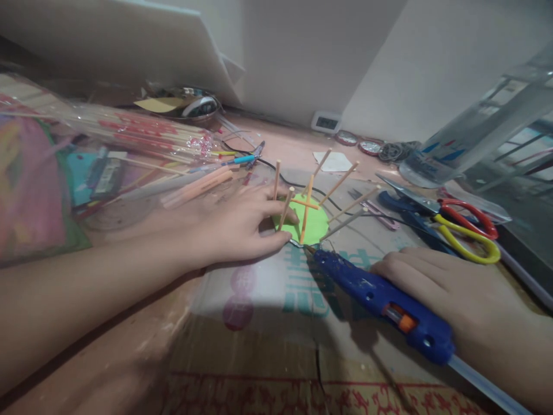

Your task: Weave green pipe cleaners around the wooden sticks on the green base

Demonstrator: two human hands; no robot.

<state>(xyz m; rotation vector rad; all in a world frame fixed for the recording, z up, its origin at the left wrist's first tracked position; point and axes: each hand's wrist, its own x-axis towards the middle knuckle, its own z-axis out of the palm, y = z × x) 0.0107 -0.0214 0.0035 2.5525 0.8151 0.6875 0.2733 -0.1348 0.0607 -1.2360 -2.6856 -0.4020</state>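
Observation:
A round bright green disc [318, 223] lies on the plastic sheet, with several thin wooden sticks standing or leaning around its rim. An orange cross [307, 203] of two thin sticks stands on it. My left hand [246, 219] grips the disc's left side, thumb at the near edge and fingers among the sticks. My right hand [440, 282] is wrapped round a blue hot glue gun [367, 285], a clear glue stick [484, 380] coming out of its back. The gun's nozzle is at the disc's near edge; whether it touches is unclear.
Scissors [469, 227] with red and yellow handles lie right, near a large clear bottle [449, 144]. Bagged wooden sticks [147, 129], pens [244, 159] and a filled bowl [194, 109] are left. A black cord [276, 167] runs behind the disc. A small digital display [326, 122] stands at the wall.

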